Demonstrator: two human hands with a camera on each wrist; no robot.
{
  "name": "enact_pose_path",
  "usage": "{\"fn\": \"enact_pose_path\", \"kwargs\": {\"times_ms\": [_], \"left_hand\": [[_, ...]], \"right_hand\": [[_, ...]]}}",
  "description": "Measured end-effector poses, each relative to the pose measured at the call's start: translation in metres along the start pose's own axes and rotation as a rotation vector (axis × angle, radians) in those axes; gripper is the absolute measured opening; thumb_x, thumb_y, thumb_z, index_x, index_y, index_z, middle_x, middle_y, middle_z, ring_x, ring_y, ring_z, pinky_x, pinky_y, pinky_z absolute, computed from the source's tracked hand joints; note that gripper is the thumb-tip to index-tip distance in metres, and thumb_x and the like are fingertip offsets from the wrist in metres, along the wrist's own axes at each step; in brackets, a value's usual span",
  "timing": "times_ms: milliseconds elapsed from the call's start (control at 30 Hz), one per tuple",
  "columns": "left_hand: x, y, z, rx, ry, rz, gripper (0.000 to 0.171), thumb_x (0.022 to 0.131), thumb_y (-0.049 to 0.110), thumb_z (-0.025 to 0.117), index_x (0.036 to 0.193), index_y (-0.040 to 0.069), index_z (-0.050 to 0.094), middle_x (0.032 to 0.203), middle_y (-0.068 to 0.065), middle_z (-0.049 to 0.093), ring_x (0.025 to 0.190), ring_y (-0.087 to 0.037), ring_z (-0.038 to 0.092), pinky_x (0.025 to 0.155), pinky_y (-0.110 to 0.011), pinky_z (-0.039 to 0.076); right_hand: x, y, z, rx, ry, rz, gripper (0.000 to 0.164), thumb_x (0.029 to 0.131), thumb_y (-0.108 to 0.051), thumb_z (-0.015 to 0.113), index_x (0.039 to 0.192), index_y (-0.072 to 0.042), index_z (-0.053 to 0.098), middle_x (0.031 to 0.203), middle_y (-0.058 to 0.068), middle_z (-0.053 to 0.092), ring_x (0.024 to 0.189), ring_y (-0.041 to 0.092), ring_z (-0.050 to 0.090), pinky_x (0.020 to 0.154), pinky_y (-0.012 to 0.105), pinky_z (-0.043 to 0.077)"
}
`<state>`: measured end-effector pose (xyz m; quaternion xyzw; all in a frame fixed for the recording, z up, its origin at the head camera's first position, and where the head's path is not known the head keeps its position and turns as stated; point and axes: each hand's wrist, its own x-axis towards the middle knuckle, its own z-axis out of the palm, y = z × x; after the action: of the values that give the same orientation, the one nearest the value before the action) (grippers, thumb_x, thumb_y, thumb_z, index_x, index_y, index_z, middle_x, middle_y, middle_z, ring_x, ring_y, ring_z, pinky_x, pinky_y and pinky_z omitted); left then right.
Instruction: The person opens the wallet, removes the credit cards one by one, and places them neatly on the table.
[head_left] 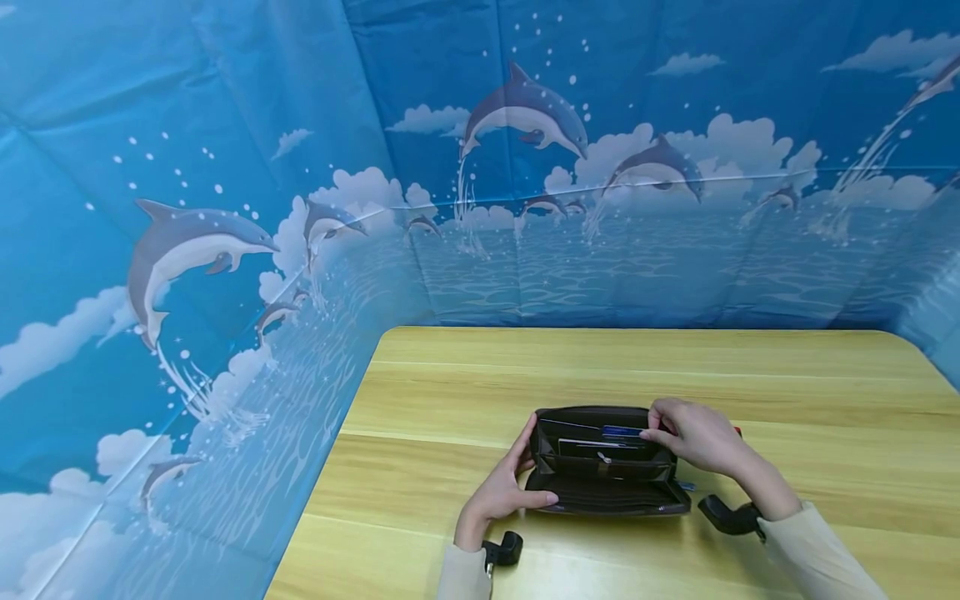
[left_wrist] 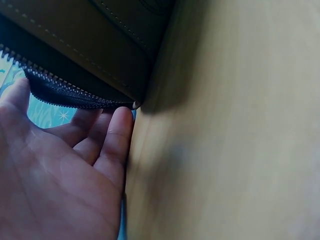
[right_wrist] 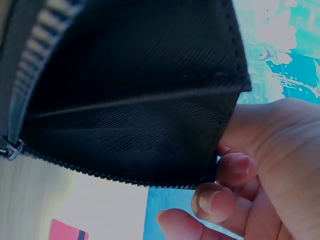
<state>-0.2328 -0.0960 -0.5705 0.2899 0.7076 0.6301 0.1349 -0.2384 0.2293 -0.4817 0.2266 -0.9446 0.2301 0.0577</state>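
A dark brown zip-around wallet (head_left: pixel 607 496) lies unzipped and spread on the table, its pockets facing up. My left hand (head_left: pixel 498 492) holds its left end, thumb on the front panel and fingers along the side; the left wrist view shows the fingertips at the zipper teeth (left_wrist: pixel 65 82). At the back right corner, my right hand (head_left: pixel 701 435) grips the rear panel, thumb inside beside a blue card (head_left: pixel 622 432) and fingers behind the edge. A pale-edged insert (head_left: pixel 592 444) shows in a slot. A small zipper pull (head_left: pixel 603 457) lies on the middle divider.
The wooden table (head_left: pixel 420 375) has rounded back corners. A red card with a dark stripe (right_wrist: pixel 68 230) lies beyond the wallet, mostly hidden by the right hand in the head view. A dolphin-print curtain (head_left: pixel 637 275) hangs behind and at the sides. Black camera mounts (head_left: pixel 727 515) sit on both wrists.
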Motion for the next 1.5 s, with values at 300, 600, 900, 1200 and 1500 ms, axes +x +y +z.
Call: {"fn": "enact_pose_path", "kwargs": {"times_ms": [300, 600, 900, 1200, 1500], "left_hand": [[0.000, 0.001, -0.001, 0.003, 0.005, -0.009, 0.108, 0.077, 0.027, 0.081, 0.153, 0.032, 0.005, 0.156, 0.003, 0.012, 0.136, -0.019, 0.027, 0.107, -0.034, 0.028], [-0.001, -0.001, 0.000, -0.001, 0.012, -0.009, 0.107, 0.077, 0.025, 0.081, 0.153, 0.033, 0.006, 0.156, 0.002, 0.012, 0.136, -0.021, 0.029, 0.108, -0.034, 0.028], [-0.001, -0.002, 0.001, -0.004, 0.015, -0.001, 0.108, 0.077, 0.024, 0.082, 0.153, 0.032, 0.006, 0.156, -0.001, 0.013, 0.135, -0.021, 0.030, 0.108, -0.034, 0.027], [-0.001, -0.002, 0.001, 0.000, 0.013, 0.003, 0.107, 0.077, 0.026, 0.081, 0.153, 0.032, 0.006, 0.157, 0.001, 0.011, 0.135, -0.020, 0.030, 0.108, -0.037, 0.027], [-0.001, -0.002, 0.002, -0.004, 0.013, 0.016, 0.107, 0.078, 0.027, 0.081, 0.154, 0.030, 0.006, 0.156, -0.001, 0.014, 0.133, -0.019, 0.033, 0.108, -0.035, 0.027]], "right_hand": [[-0.001, 0.001, 0.003, -0.037, 0.028, -0.050, 0.024, 0.088, -0.025, 0.069, 0.077, -0.021, 0.048, 0.061, -0.011, 0.034, 0.047, 0.003, 0.029, 0.043, 0.022, 0.022], [-0.005, 0.002, 0.007, -0.034, 0.065, -0.082, 0.024, 0.089, -0.024, 0.068, 0.080, -0.019, 0.046, 0.064, -0.011, 0.033, 0.048, 0.002, 0.028, 0.043, 0.022, 0.023], [-0.009, 0.003, 0.008, 0.035, 0.108, -0.076, 0.032, 0.082, -0.032, 0.074, 0.077, -0.021, 0.045, 0.062, -0.013, 0.030, 0.049, 0.001, 0.026, 0.045, 0.021, 0.022], [-0.009, 0.007, 0.014, 0.058, 0.166, -0.060, 0.033, 0.078, -0.028, 0.078, 0.076, -0.022, 0.046, 0.059, -0.012, 0.028, 0.048, 0.001, 0.023, 0.045, 0.021, 0.021], [-0.008, 0.008, 0.017, 0.091, 0.214, -0.089, 0.032, 0.078, -0.023, 0.079, 0.076, -0.023, 0.046, 0.060, -0.014, 0.027, 0.048, 0.000, 0.023, 0.044, 0.019, 0.021]]}}
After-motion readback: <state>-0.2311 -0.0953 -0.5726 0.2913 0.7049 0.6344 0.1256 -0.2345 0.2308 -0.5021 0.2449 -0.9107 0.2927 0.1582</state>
